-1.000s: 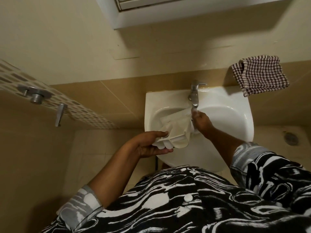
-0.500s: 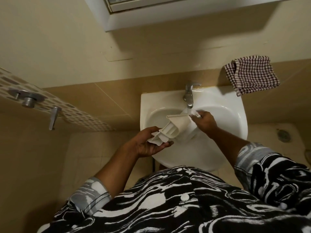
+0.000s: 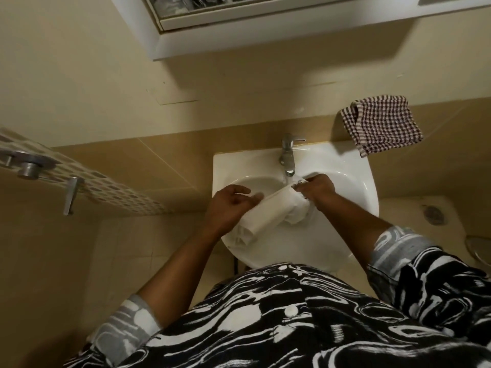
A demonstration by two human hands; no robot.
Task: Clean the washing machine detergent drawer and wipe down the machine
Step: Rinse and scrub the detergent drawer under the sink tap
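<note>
**Drawer turned over under the running tap**

Since half a second ago the detergent drawer [image 3: 268,211] has been rolled so that a smooth outer wall faces up, where its ribbed compartments showed before, and the left hand [image 3: 228,208] has shifted from cradling it underneath to gripping it from above. The right hand [image 3: 317,191] has stayed at the end nearest the tap [image 3: 288,158]. Judged from this, the rinse is moving on to the drawer's outside faces, so the drawer cleaning is partway through and the wipe-down of the machine is not yet begun.

The drawer is a pale, off-white plastic piece held slantwise over the bowl of the sink [image 3: 353,181], one end low toward the person, the other raised under the water stream. The left hand's fingers are curled around its lower half, the thumb lifted apart from them. The right hand's fingers are pinched together on the upper end, though exactly what they hold there is too blurred to tell. A checked cloth [image 3: 381,123] lies at the sink's back corner, untouched
</note>
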